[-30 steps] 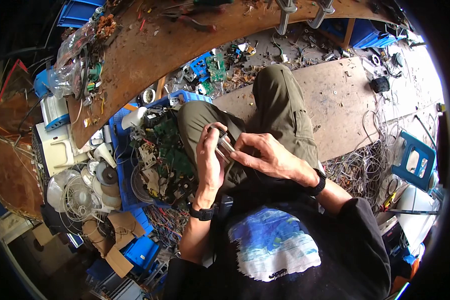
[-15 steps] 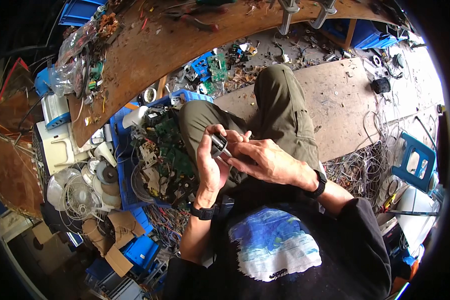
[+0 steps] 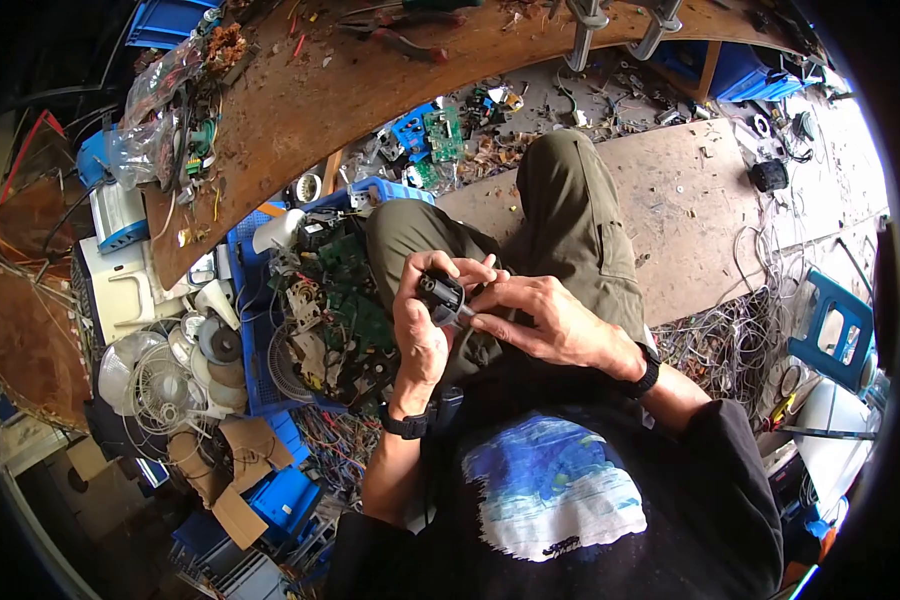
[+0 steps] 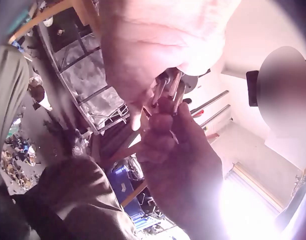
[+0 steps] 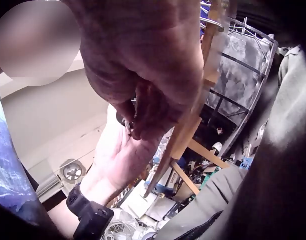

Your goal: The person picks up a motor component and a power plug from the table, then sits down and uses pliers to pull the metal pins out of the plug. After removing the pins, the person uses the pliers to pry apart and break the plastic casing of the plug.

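My left hand grips a small black-and-silver cylindrical part above my lap, its fingers curled round the body. From the right, my right hand pinches the silver end of that part between thumb and fingers. In the left wrist view, metal rods stick out of the left hand toward the fingertips of the right one. The right wrist view shows the fingers close to the left palm, where they hide most of the part.
A brown workbench with pliers curves ahead. To my left stand a blue crate of circuit boards and a pile of fan parts. Tangled cables and a blue plastic stool lie to the right.
The part has turned in my left hand, so its dark end now faces up toward the head camera. My right fingers have shifted on its silver end.
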A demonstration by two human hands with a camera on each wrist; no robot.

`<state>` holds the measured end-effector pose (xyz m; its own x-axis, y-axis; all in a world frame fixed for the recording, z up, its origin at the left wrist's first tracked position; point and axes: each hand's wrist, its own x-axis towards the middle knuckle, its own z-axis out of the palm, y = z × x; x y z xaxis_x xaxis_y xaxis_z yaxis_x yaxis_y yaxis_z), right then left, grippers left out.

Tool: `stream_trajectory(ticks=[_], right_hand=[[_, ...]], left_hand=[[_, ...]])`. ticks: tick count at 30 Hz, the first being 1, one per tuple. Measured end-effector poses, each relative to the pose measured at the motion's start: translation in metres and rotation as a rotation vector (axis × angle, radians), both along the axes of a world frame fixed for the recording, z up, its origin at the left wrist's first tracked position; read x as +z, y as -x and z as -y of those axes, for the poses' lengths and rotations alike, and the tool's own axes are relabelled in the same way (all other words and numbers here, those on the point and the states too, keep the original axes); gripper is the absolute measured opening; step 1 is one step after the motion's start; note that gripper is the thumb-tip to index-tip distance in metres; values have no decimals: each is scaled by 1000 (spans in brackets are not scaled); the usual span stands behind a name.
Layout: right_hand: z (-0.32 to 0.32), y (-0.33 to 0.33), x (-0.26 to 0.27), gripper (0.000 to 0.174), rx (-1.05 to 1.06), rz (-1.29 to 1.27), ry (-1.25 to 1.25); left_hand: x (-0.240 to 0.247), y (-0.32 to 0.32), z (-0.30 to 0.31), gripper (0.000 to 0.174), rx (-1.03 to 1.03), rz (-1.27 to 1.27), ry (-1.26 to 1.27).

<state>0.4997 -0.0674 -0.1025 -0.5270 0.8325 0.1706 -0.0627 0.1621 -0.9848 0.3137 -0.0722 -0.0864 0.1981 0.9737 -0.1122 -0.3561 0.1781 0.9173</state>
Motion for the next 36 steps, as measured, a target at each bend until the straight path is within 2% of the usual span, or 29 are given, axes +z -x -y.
stream_trajectory(ticks=[2, 5, 9, 11, 14, 16, 21, 23, 24, 25, 27, 36], right_hand=[[0, -1, -1, 20, -21, -34, -32], [0, -4, 3, 16, 0, -18, 69], [2, -2, 5, 16, -33, -64, 62], [2, -1, 5, 16, -40, -83, 65], [4, 0, 2, 17, -28, -43, 104], [2, 1, -1, 16, -72, -91, -5], [-1, -4, 5, 17, -61, -96, 5], [-1, -4, 6, 18, -56, -87, 23], [-2, -4, 5, 18, -60, -78, 33], [-2, -4, 5, 18, -65, -69, 44], [-1, -4, 4, 21, -81, -69, 35], [0, -3, -7, 28, -92, -91, -1]], left_hand=[[6, -4, 0, 86, -15, -100, -26], [10, -6, -1, 88, -29, -136, -66], [10, -6, -2, 88, -30, -121, -89], [9, -3, -3, 87, -42, -18, -114], [9, -1, -3, 85, -46, -47, -177], [9, -1, -3, 84, -43, -61, -199], [11, -1, -3, 81, -68, -89, -287], [20, -3, -5, 80, -94, -332, -384], [16, -3, -8, 62, -109, -241, -427], [16, -1, -9, 62, -109, -240, -427], [18, 1, -10, 50, -185, -355, -512], [18, -4, -8, 46, -149, -514, -559]])
